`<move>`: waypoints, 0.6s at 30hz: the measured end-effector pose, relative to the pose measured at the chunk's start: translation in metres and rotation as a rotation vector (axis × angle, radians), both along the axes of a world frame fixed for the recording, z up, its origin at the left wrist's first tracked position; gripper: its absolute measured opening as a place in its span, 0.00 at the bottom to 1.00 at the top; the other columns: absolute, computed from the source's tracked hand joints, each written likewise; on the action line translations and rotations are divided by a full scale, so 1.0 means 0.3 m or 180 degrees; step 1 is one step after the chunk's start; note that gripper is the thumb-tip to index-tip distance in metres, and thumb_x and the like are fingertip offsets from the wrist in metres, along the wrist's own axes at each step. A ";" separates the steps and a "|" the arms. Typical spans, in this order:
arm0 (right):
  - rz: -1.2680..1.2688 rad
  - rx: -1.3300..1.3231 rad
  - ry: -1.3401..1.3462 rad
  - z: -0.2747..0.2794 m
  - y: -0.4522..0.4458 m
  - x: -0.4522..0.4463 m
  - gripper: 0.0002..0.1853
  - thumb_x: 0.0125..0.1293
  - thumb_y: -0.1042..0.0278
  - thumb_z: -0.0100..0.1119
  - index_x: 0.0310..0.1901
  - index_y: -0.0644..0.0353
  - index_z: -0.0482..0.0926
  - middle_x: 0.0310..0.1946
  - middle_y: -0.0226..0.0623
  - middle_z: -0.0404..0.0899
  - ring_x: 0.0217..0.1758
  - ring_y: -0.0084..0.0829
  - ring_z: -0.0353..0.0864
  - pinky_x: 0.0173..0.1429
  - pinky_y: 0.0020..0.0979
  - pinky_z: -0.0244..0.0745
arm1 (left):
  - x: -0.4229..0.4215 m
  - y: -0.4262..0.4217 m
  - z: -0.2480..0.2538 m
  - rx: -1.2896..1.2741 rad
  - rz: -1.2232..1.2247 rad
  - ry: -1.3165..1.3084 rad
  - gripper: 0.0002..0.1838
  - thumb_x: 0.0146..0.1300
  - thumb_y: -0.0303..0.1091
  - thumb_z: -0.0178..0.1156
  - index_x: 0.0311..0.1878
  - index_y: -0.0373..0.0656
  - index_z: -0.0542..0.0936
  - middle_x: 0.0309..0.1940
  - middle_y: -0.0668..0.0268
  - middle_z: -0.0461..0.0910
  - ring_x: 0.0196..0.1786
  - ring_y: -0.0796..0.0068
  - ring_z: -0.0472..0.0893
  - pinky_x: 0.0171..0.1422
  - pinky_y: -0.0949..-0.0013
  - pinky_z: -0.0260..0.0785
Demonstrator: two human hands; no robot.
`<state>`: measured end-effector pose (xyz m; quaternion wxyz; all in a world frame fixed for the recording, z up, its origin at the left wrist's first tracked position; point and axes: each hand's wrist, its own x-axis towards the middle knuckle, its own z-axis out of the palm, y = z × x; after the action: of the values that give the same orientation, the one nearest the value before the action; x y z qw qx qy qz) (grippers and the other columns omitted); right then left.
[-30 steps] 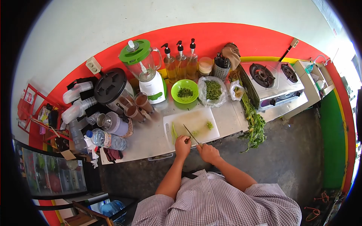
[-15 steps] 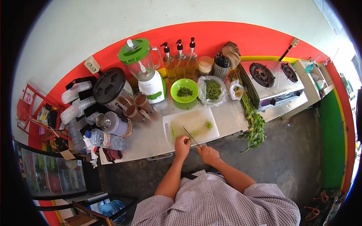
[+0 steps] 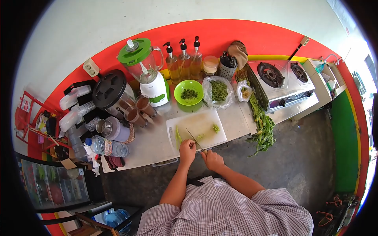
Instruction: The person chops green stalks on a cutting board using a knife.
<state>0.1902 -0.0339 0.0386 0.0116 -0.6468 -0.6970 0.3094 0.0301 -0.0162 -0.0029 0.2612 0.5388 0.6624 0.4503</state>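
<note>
A knife is held by its handle in my right hand, its blade slanting up and left over the white cutting board. My left hand is closed at the board's near edge, left of the blade; what its fingers hold is too small to name. Pale green stalks lie on the board just above my left hand. Small chopped green bits sit beside the blade, and another little pile is farther right. Behind the board are a green bowl with chopped greens and a plastic bag of chopped greens.
Leafy stalks hang over the counter's front edge beside the two-burner stove. A blender, pump bottles and a utensil holder line the wall. Brown cups and a water bottle stand at the left.
The whole view has shifted, so the counter and its items appear slightly farther left. Both hands stay at the board's near edge, the knife still in my right hand.
</note>
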 end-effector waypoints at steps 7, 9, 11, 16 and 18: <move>0.0218 0.0078 -0.0012 0.004 0.029 0.013 0.32 0.76 0.37 0.48 0.44 0.67 0.80 0.36 0.63 0.85 0.41 0.64 0.87 0.48 0.60 0.81 | -0.009 0.002 -0.016 0.0050 -0.0050 0.0039 0.04 0.57 0.20 0.67 0.34 0.36 0.81 0.31 0.57 0.80 0.34 0.60 0.82 0.41 0.61 0.76; 0.0114 0.0052 0.0060 -0.002 0.018 0.006 0.32 0.77 0.37 0.47 0.44 0.67 0.79 0.36 0.64 0.85 0.41 0.64 0.87 0.48 0.60 0.81 | -0.008 -0.001 -0.015 0.0001 -0.0047 0.0038 0.04 0.57 0.20 0.67 0.35 0.36 0.81 0.31 0.57 0.80 0.33 0.59 0.82 0.41 0.61 0.76; 0.0232 0.0000 0.0045 0.014 0.043 0.013 0.32 0.77 0.37 0.47 0.44 0.67 0.79 0.37 0.64 0.85 0.41 0.64 0.87 0.49 0.60 0.81 | -0.008 -0.001 -0.010 -0.0060 -0.0013 0.0054 0.05 0.57 0.19 0.67 0.35 0.36 0.81 0.31 0.57 0.80 0.33 0.59 0.82 0.41 0.60 0.76; 0.0150 -0.0084 0.0040 -0.002 0.026 0.015 0.32 0.78 0.38 0.46 0.45 0.67 0.79 0.37 0.64 0.85 0.43 0.63 0.86 0.50 0.59 0.81 | -0.004 0.001 0.005 -0.0095 -0.0023 0.0064 0.05 0.57 0.20 0.68 0.35 0.36 0.81 0.32 0.56 0.80 0.34 0.57 0.82 0.41 0.60 0.76; 0.0245 -0.0070 0.0016 -0.002 0.032 0.017 0.32 0.78 0.38 0.46 0.46 0.68 0.79 0.37 0.65 0.85 0.43 0.64 0.86 0.50 0.59 0.81 | -0.005 0.008 0.010 -0.0172 -0.0004 0.0122 0.05 0.58 0.21 0.68 0.35 0.37 0.81 0.32 0.57 0.80 0.35 0.57 0.82 0.42 0.59 0.76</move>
<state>0.1952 -0.0244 0.0379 -0.0056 -0.6188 -0.7179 0.3189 0.0286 -0.0137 0.0001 0.2632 0.5405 0.6789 0.4216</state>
